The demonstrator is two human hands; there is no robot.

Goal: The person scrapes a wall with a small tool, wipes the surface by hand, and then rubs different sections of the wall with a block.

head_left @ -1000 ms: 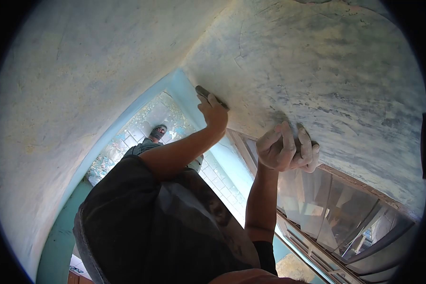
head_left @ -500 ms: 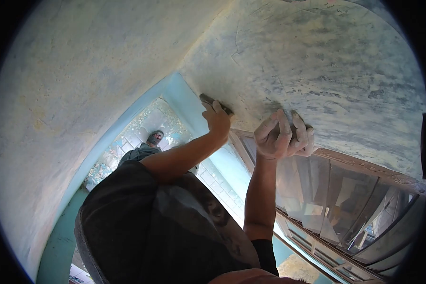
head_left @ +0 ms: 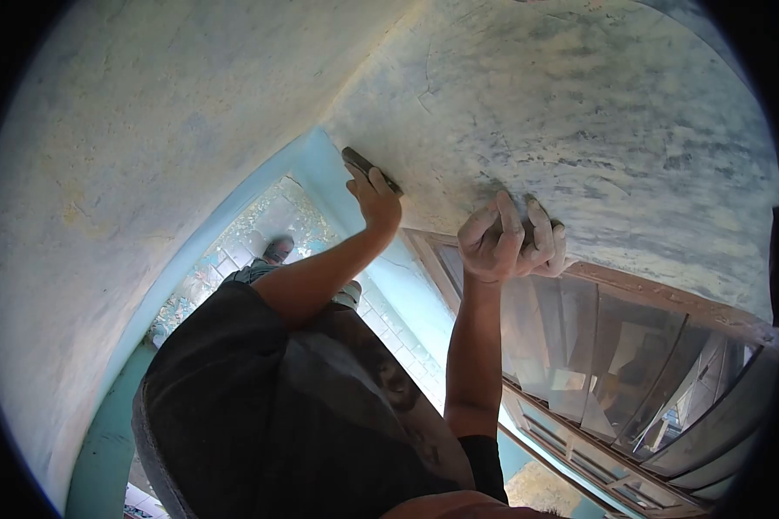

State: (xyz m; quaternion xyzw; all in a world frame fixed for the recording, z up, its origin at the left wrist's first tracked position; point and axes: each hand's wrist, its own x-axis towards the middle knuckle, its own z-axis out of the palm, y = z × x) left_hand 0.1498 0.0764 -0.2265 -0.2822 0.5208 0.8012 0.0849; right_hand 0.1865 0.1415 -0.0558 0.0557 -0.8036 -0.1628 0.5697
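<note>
One dk tool, part hidden, held in L grip; R grip curled at wall, can't tell if empty.

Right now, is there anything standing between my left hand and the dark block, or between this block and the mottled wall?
Nothing visible: your left hand already grips the dark block, apparently against the mottled wall. Your right hand is off to the side.

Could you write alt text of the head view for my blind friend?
A person's left hand holds a dark block at a blotchy wall; the curled right hand is at it too, near a window. Below is a dark shirt.
</note>
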